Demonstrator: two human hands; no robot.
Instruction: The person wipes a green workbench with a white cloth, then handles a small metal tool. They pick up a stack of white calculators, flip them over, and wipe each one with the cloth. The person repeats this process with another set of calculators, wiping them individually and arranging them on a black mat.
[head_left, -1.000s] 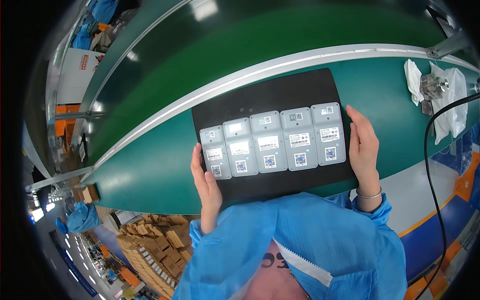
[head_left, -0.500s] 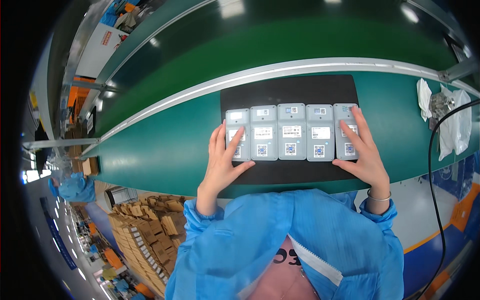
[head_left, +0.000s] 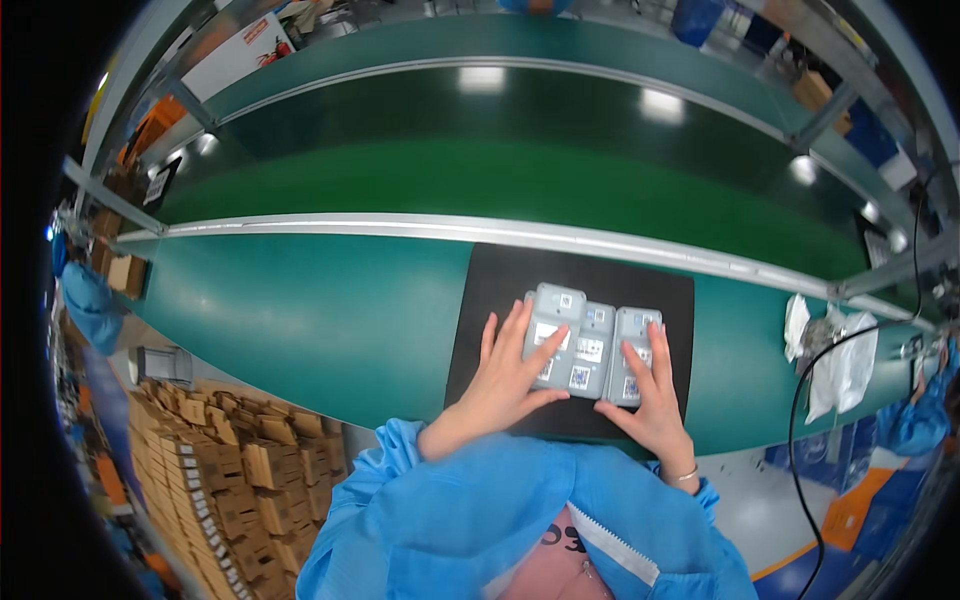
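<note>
While both press in — grey packs (head_left: pixel 592 345) between left hand (head_left: pixel 508 375); right hand (head_left: pixel 652 405).

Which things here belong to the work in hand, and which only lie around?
In hand: grey labelled boxes, black mat, left hand, right hand.
Lying about: white bags, black cable, stacked cartons.
</note>
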